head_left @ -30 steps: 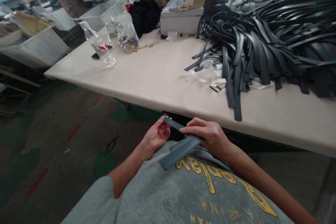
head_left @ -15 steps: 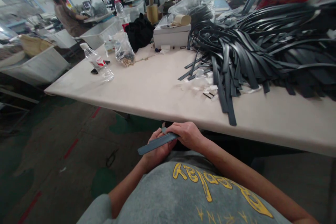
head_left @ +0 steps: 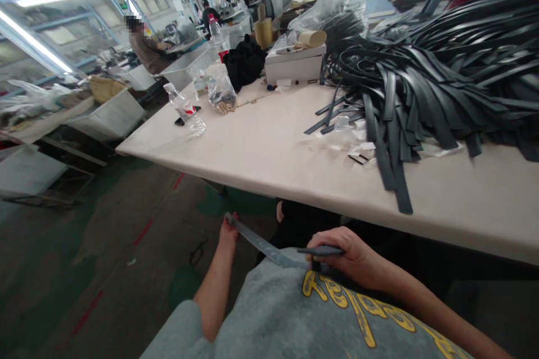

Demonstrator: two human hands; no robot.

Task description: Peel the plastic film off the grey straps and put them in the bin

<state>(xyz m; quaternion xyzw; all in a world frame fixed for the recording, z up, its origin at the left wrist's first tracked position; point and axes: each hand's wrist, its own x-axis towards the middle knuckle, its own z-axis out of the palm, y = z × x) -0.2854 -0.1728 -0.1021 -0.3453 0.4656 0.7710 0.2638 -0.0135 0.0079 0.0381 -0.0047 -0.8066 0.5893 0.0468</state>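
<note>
The grey strap (head_left: 261, 243) spans the 2 hands, off the bench (head_left: 252, 148) and in front of the shirt (head_left: 265, 308). The left hand (head_left: 229, 231) grasps 1 end; the fingers of the right hand (head_left: 347, 253) are closed on its other section. For good control, maintain light, even tension and avoid twisting.

Free tabletop (head_left: 252, 148), strap pile (head_left: 433, 90) rightward
</note>
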